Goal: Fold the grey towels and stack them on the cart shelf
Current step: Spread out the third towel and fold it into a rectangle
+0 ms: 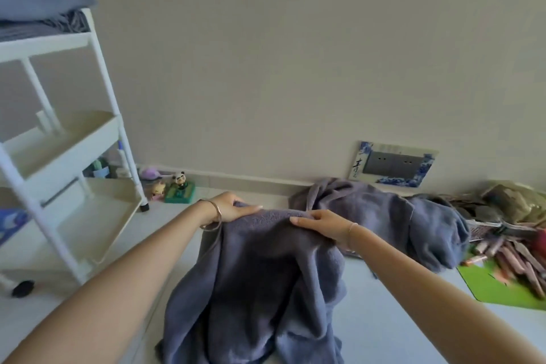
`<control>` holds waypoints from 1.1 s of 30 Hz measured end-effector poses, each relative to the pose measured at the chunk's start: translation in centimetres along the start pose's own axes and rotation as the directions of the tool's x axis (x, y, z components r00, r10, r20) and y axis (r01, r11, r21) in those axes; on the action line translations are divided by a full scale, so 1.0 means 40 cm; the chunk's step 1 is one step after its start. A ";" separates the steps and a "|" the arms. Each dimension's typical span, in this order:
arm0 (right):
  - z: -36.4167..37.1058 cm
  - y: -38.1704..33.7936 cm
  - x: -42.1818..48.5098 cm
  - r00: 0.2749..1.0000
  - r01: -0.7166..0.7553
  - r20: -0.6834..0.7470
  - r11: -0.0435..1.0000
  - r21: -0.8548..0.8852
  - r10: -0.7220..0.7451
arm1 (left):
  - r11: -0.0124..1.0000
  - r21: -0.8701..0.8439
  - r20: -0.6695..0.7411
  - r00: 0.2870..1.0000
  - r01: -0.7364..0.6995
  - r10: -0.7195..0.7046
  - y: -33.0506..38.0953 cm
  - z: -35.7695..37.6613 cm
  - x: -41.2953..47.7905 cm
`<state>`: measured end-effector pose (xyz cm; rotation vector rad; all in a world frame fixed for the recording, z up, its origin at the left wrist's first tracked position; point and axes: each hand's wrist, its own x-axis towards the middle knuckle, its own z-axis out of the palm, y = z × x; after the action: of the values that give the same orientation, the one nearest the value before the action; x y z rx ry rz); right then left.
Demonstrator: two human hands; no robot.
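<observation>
Nearest, the grey towel [260, 289] hangs in loose folds from the person's two hands, and its lower end runs out of the bottom of the view. It is thick terry, soft and limp. I judge it will sag wherever it is not held and carry some weight for a cloth, but it is neither fragile nor slippery. The left hand [230, 210] and the right hand [317, 223] both clasp the upper hem, fingers laid over the front and thumbs hidden behind, fairly near each other. To open the cloth flat, the hold would probably have to shift outward to the top corners, which cannot be made out because the sides droop and curl inward. Just beyond the right hand a second grey towel [399, 216] lies crumpled on the floor [399, 319] against the skirting. A green mat [499, 289] and a heap of clutter [508, 248] crowd the right side, so room to spread the cloth seems best in the middle and towards the left. On that side stands the white cart [44, 46], its tray shelves open towards the person. More grey towels [38, 3] are piled on its top shelf, partly cut off by the frame edge. Small toy figures [178, 180] sit by its far foot at the wall.
</observation>
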<state>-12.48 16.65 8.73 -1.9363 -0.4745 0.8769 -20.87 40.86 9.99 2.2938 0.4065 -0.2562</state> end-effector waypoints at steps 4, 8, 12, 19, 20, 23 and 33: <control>-0.018 0.084 0.043 0.999 -0.006 -0.039 1.000 0.006 0.007 | 1.000 -0.009 -0.126 0.992 -0.028 0.026 -0.074 0.041 0.071; -0.057 0.169 0.040 0.994 -0.100 -0.046 0.995 -0.007 0.099 | 1.000 0.030 -0.147 0.989 0.003 0.001 -0.085 0.101 0.130; -0.074 0.275 0.029 0.975 -0.217 -0.063 0.974 -0.068 0.213 | 0.995 0.072 -0.045 0.996 -0.073 0.077 -0.040 0.202 0.158; -0.083 0.370 -0.021 0.941 -0.337 -0.010 0.940 0.050 0.338 | 0.979 -0.021 0.164 0.965 -0.204 0.204 0.062 0.370 0.170; -0.084 0.376 -0.030 0.938 -0.345 0.003 0.938 0.019 0.345 | 0.979 -0.034 0.187 0.961 -0.200 0.203 0.071 0.389 0.171; -0.094 0.393 -0.058 0.937 -0.341 0.075 0.940 -0.012 0.341 | 0.979 -0.042 0.242 0.949 -0.198 0.202 0.102 0.437 0.177; -0.090 0.379 -0.106 0.957 -0.216 0.201 0.976 0.020 0.208 | 0.854 0.320 0.344 0.890 -0.410 0.298 0.129 0.489 0.174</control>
<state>-13.05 4.31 -1.66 -1.8942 -0.3644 1.2173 -13.66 24.63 -1.94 2.6079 -0.2484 -0.5029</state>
